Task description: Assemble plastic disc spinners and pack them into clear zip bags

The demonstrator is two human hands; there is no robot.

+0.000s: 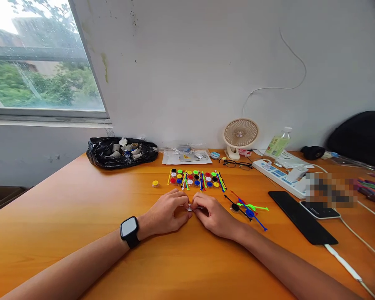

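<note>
Close together at the middle of the table, my left hand (170, 210) and my right hand (215, 216) are both closed at the fingertips around a small white round plastic piece (190, 207). Fingers cover most of it, and I cannot make out whether a thin part is also in my right hand. Just beyond, several coloured round pieces (190, 182) sit in blocks with bundles of plastic arrows (201, 181) between them. A lone yellow round piece (155, 183) stands to the left. Right of my right hand lie a black spinner (235, 207), a blue spinner (250, 213) and a green arrow (258, 207).
A black plastic bag (96, 154) of grey pieces lies at the back left. Along the back are a small fan (240, 133), glasses (237, 164) and a bottle (278, 146). To the right are a power strip (281, 179), a black phone (301, 216) and cables.
</note>
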